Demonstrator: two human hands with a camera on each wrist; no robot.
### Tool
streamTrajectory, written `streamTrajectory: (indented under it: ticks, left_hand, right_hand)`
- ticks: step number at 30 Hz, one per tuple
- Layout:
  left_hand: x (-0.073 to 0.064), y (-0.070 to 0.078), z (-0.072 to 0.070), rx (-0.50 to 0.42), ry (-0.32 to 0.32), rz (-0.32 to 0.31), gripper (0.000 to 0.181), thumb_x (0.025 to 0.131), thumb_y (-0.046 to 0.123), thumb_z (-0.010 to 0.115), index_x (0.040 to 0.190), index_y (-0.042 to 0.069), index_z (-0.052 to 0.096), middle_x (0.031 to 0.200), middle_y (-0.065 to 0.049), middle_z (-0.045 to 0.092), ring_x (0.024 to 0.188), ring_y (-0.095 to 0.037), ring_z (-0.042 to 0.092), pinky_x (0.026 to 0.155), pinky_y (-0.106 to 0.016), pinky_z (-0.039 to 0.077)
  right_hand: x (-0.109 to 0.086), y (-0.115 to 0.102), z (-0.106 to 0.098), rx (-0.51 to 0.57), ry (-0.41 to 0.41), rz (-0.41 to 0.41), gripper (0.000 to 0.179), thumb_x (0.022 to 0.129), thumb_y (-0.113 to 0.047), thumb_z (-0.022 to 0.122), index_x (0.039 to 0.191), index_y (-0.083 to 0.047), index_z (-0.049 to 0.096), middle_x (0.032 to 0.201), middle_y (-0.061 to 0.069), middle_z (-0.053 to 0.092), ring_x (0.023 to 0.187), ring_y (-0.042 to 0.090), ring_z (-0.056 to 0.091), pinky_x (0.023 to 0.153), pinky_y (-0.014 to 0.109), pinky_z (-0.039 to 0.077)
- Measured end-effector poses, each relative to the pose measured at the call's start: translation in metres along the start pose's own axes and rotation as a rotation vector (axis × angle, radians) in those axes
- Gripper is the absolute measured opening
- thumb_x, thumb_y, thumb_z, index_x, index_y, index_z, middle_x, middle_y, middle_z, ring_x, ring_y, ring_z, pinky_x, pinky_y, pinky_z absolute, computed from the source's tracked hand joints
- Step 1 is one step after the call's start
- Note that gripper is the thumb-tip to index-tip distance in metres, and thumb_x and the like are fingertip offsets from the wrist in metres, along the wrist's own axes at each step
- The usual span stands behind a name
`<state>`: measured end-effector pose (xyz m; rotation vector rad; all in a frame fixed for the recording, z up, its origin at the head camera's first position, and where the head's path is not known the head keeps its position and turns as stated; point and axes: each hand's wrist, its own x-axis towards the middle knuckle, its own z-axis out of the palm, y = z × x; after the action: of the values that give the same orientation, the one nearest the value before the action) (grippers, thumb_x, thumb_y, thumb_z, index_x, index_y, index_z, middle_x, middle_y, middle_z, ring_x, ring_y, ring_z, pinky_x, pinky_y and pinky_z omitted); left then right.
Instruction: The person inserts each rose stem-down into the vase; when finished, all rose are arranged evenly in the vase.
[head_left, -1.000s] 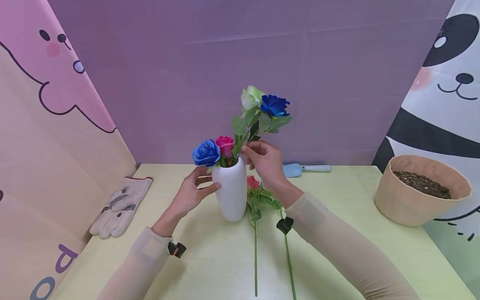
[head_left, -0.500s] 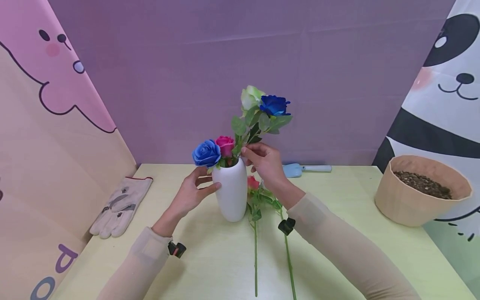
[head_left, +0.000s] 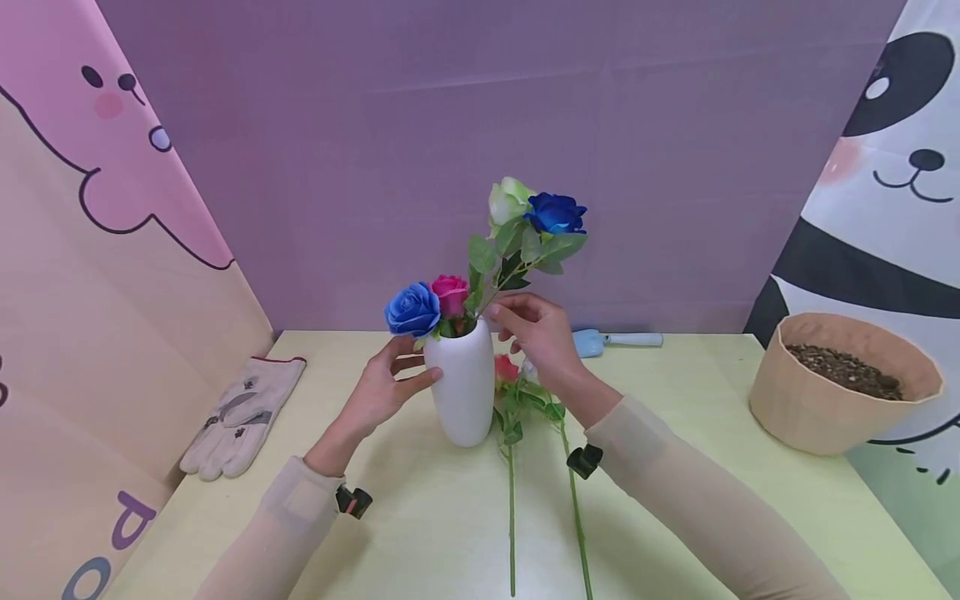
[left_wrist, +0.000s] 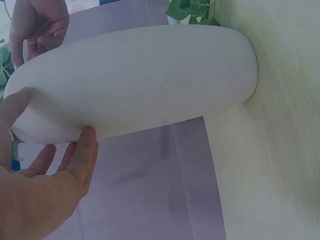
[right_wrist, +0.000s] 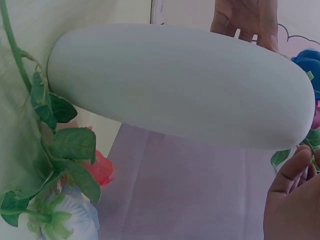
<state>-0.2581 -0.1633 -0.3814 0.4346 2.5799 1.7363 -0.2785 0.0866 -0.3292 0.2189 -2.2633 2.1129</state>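
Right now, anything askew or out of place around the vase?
Mostly tidy. The white vase stands upright, steadied by the left hand. The green rose and dark blue rose lean right, far above the two short blooms. Two stems lie loose on the table. No spilled soil by the pot.

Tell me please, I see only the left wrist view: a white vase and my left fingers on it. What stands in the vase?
Observer: In the head view the white vase holds four roses: a light blue rose, a pink rose, and higher up a pale green rose and a dark blue rose.
Operator: Where is the right hand?
Observer: The right hand is at the vase mouth, its fingers at the tall stems.
Operator: Is anything lying behind the vase?
Observer: Yes, two loose flowers lie on the table, stems toward you.
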Motion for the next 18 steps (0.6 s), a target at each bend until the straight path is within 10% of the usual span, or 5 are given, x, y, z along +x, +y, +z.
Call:
streamTrajectory:
  ticks: [18]
  left_hand:
    - [-0.001,-0.001,-0.001,0.013,-0.003,0.014,0.068,0.090,0.037,0.075,0.146,0.019,0.042,0.141,-0.011,0.053,0.132,-0.036,0.056,0.101,-0.053,0.053]
  right_hand:
    - [-0.012,0.014,-0.036,-0.089,-0.084,0.010,0.033,0.096,-0.028,0.068,0.120,-0.006,0.064,0.097,-0.001,0.071,0.078,0.015,0.067,0.065,0.028,0.057]
